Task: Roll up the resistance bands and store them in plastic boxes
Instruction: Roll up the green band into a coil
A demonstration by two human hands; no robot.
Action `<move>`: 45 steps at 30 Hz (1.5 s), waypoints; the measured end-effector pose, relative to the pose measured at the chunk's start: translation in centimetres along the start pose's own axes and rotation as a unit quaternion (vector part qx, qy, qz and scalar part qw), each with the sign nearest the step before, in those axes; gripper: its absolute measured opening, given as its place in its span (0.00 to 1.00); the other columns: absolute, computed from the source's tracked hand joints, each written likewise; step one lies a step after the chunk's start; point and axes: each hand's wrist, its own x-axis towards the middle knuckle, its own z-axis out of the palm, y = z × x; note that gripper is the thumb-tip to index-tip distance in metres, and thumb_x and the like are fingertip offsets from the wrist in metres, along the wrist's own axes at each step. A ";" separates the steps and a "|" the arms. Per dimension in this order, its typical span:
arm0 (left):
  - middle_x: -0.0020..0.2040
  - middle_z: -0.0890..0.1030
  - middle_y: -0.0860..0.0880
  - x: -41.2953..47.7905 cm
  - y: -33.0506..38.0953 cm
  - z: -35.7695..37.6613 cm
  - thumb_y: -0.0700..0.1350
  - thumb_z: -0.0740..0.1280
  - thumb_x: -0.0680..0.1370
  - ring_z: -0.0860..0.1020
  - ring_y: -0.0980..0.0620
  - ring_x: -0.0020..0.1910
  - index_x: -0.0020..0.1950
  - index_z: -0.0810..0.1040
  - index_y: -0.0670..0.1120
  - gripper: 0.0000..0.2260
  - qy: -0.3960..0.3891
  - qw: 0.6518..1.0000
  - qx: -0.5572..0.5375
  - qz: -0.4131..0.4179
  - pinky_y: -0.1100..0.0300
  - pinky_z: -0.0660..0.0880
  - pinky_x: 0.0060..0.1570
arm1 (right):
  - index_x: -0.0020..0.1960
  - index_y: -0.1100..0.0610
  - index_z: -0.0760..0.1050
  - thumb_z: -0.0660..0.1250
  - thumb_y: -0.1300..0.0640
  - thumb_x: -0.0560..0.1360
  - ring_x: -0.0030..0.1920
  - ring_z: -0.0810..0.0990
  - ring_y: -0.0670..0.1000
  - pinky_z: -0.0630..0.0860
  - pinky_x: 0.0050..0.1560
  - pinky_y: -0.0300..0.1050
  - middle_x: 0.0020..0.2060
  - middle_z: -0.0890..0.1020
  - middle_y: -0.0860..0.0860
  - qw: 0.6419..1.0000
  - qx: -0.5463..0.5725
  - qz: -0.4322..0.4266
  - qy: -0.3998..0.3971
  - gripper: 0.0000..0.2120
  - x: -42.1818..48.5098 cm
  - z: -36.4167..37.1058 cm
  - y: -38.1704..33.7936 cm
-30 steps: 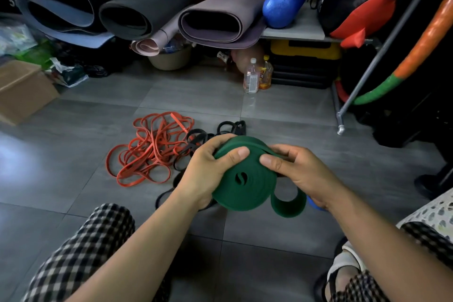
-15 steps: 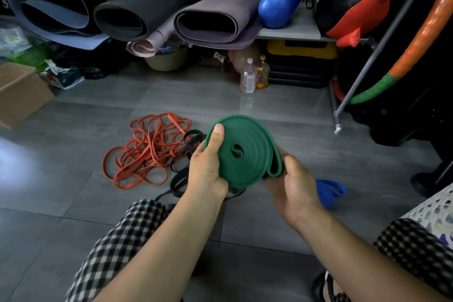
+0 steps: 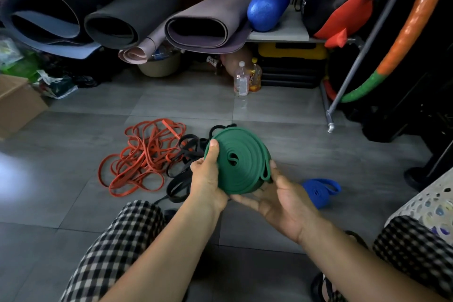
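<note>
Gripping the smooth, disc-wound green band [image 3: 241, 162] are left hand [image 3: 206, 179] and right hand [image 3: 282, 201].

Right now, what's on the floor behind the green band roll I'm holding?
A tangle of black bands shows past the left and top edges of the green band roll, beside the orange bands. The roll and your left hand cover the rest of that tangle.
</note>
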 end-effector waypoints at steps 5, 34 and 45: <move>0.62 0.70 0.45 0.0 -1.5 1.1 0.63 0.71 0.67 0.72 0.44 0.59 0.54 0.68 0.50 0.25 0.036 0.968 0.198 0.147 0.44 0.74 0.57 | 0.64 0.63 0.70 0.55 0.51 0.80 0.54 0.80 0.63 0.79 0.45 0.63 0.56 0.79 0.64 0.998 0.017 -0.046 0.036 0.19 0.8 0.2 -1.0; 0.49 0.84 0.42 0.7 -11.2 4.1 0.48 0.75 0.61 0.82 0.44 0.48 0.55 0.79 0.41 0.24 -0.265 0.925 0.251 -0.106 0.49 0.78 0.52 | 0.66 0.53 0.70 0.81 0.45 0.54 0.58 0.78 0.62 0.76 0.52 0.64 0.61 0.77 0.61 0.991 -0.133 0.028 0.002 0.43 -1.9 -12.3 -5.5; 0.55 0.82 0.41 9.8 -16.4 4.5 0.52 0.72 0.64 0.77 0.42 0.57 0.57 0.79 0.44 0.24 -0.180 0.942 0.246 -0.139 0.50 0.69 0.63 | 0.53 0.46 0.76 0.74 0.52 0.58 0.44 0.80 0.57 0.76 0.42 0.53 0.46 0.82 0.56 0.983 -0.052 -0.006 0.178 0.24 6.7 -17.7 -3.5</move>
